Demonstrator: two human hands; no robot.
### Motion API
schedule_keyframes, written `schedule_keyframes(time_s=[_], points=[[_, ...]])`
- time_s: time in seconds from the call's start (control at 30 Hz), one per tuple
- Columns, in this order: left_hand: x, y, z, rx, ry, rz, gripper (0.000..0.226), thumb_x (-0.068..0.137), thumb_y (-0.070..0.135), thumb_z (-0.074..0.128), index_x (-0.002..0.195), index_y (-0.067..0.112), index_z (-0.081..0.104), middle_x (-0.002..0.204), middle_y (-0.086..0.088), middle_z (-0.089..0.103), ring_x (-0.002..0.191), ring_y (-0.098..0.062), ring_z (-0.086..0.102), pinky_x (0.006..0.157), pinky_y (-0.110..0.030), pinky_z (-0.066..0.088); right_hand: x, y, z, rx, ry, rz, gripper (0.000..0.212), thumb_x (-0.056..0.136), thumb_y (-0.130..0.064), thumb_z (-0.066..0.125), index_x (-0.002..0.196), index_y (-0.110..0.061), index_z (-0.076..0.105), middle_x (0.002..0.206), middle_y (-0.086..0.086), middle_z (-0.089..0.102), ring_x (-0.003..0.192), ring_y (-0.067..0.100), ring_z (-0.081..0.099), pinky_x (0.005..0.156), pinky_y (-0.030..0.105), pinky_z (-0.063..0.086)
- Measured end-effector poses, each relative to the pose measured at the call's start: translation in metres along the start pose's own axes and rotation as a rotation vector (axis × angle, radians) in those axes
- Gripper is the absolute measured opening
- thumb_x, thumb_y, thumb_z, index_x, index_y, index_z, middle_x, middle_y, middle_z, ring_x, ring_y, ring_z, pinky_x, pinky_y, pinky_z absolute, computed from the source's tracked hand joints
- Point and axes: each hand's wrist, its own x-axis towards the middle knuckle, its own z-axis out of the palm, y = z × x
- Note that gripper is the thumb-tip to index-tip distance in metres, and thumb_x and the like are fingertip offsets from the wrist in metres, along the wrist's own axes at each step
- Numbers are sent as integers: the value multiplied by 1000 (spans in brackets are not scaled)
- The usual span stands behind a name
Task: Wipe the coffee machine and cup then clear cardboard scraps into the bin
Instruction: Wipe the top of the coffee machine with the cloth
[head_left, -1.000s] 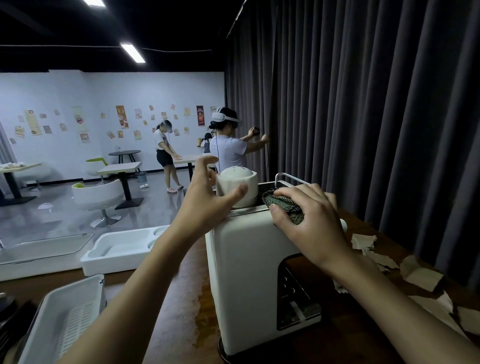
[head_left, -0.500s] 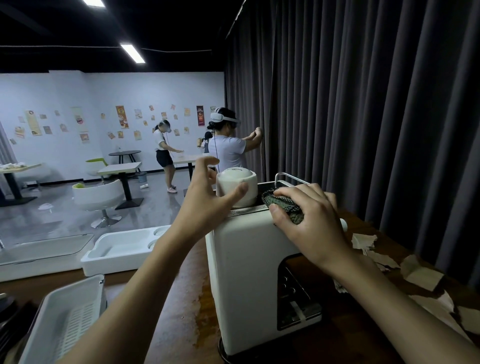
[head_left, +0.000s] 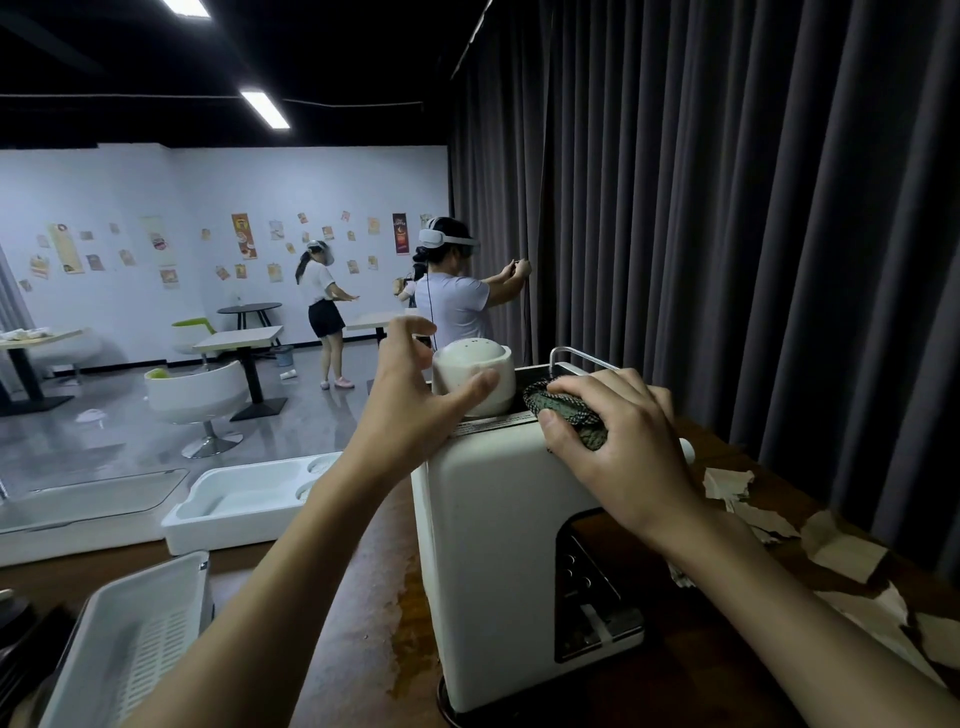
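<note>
White boxy coffee machine (head_left: 493, 545) on brown wooden table (head_left: 363, 597), upturned white ceramic cup (head_left: 475, 371) on top. Left hand (head_left: 410, 410) curls round cup (thumb on wall). Right hand (head_left: 623, 457) grips dark green knitted cloth (head_left: 566, 413) on machine top. Torn cardboard scraps (head_left: 841, 551) lie rightward.

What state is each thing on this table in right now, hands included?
Coffee machine: upright on the table.
Cup: on the machine's top, gripped by the left hand.
Cloth: bunched on the machine's top under the right hand, which grips it.
Cardboard scraps: loose on the table, not yet cleared.
</note>
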Motion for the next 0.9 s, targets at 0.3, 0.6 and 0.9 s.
schedule_keyframes(time_s=[0.3,0.6,0.9], points=[[1,-3,4,18,21,1,62,79,45,76,128,31,41,120,2,56,101,1,60,71,-7,44,-1,-2,-2,-3,-8,-1,40,84,-51,48,103,-24,70,103,-11,67,106,15,56,91,42,38],[1,0,3,12,13,-2,63,80,47,71,132,34,38,122,7,54,109,-5,57,83,-23,48,0,-2,-2,-1,-7,2,41,83,-52,47,103,-24,70,102,-10,68,106,15,56,90,41,36],[1,-1,2,2,0,-38,66,77,44,67,136,37,37,127,6,57,108,-5,59,87,-24,52,-1,-3,-2,2,1,0,40,83,-51,47,102,-24,70,102,-11,67,106,15,56,90,41,37]])
